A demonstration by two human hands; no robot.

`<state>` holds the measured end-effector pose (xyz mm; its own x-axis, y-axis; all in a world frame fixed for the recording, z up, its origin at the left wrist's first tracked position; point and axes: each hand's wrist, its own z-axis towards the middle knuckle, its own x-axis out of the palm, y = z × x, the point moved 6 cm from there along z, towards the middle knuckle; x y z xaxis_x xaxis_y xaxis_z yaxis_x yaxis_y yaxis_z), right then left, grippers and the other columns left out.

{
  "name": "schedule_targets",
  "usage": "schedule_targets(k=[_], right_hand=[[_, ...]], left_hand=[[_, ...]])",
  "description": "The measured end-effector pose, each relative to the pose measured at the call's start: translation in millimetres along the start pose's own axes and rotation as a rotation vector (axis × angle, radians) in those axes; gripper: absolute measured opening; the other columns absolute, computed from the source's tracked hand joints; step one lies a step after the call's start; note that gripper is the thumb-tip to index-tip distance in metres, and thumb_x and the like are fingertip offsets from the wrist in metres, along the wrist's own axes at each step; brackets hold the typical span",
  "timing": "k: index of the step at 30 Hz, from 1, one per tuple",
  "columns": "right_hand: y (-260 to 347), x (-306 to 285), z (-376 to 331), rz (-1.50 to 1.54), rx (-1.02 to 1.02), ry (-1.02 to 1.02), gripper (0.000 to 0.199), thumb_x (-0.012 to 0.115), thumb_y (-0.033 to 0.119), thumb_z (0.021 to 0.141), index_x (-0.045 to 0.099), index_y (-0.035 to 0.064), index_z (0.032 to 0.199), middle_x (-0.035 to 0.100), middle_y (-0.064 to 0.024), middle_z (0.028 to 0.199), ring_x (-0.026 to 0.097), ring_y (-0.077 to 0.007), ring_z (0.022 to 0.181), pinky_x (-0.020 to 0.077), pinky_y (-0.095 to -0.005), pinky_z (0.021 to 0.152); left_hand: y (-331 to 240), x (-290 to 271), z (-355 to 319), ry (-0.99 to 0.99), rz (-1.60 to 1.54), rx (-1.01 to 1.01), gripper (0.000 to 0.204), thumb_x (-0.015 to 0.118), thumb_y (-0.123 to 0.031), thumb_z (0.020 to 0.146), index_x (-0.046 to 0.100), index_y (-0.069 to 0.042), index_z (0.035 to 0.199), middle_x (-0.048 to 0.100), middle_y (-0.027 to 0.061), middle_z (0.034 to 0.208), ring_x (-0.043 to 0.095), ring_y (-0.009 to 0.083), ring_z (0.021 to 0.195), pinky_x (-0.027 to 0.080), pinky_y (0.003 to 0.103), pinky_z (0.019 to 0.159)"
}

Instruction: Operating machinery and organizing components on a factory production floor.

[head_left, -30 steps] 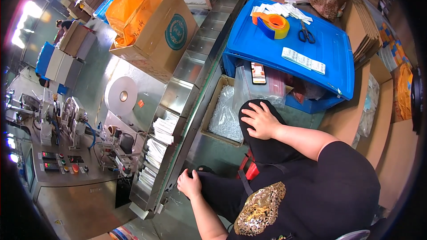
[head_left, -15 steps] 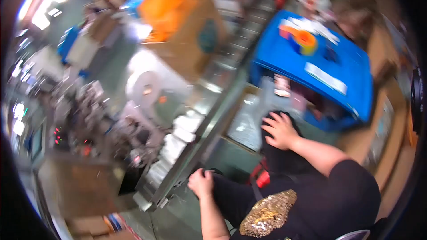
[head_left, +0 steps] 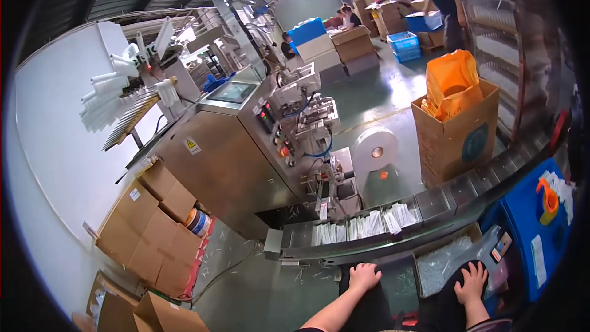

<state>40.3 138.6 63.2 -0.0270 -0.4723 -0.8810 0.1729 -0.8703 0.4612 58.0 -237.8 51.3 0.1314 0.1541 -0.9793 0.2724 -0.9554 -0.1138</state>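
My left hand (head_left: 365,277) rests on my left knee in dark trousers, its fingers bent over the kneecap, holding nothing. On my right thigh lies my right hand (head_left: 472,282) with fingers spread and nothing in it. In front of my knees runs a metal conveyor (head_left: 435,204) divided into compartments. Several of these contain bundles of thin white packets (head_left: 367,226). Beside my right hand, below the conveyor, stands a carton (head_left: 421,278) with clear plastic pieces inside. A clear plastic bag lies across its right side.
A steel packaging machine (head_left: 215,160) stands beyond the conveyor, left of a large white film roll (head_left: 376,149). Farther right is a tall carton (head_left: 458,138) with an orange bag (head_left: 453,83). A blue bin (head_left: 522,221) carries an orange tape dispenser (head_left: 546,200). People work farther back.
My view has swung left and upward, bringing the machine and white wall into sight. The blue bin now sits at the right edge. Both hands stay on my legs.
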Motion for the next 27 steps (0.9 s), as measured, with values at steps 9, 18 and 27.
schedule_targets(k=[9,18,27], right_hand=[[6,-5,5,-0.076,-0.084,-0.031,0.046,0.064,0.034,0.069,0.063,0.0118,0.109,0.047,-0.0116,0.129,0.029,-0.0376,0.129,0.0181,-0.0585,0.105],[1,-7,-1,-0.094,-0.048,-0.057,0.046,0.064,0.034,0.068,0.062,0.0141,0.109,0.047,-0.0101,0.13,0.031,-0.0373,0.128,0.0183,-0.0599,0.105],[7,-10,-10,-0.098,-0.036,-0.023,0.045,0.064,0.034,0.07,0.062,0.0141,0.111,0.046,-0.0094,0.132,0.03,-0.0359,0.13,0.0175,-0.0591,0.106]], left_hand=[[8,-2,-3,-0.004,-0.017,-0.03,0.043,0.051,-0.045,0.082,0.062,-0.018,0.112,0.059,0.0034,0.119,0.048,0.0232,0.118,0.032,0.051,0.097],[6,1,3,-0.024,-0.017,0.011,0.044,0.053,-0.046,0.081,0.062,-0.017,0.113,0.059,0.0044,0.12,0.047,0.0238,0.119,0.031,0.051,0.098],[6,0,-8,-0.022,-0.021,0.009,0.044,0.054,-0.046,0.082,0.062,-0.016,0.113,0.059,0.004,0.12,0.047,0.0242,0.12,0.031,0.05,0.098]])
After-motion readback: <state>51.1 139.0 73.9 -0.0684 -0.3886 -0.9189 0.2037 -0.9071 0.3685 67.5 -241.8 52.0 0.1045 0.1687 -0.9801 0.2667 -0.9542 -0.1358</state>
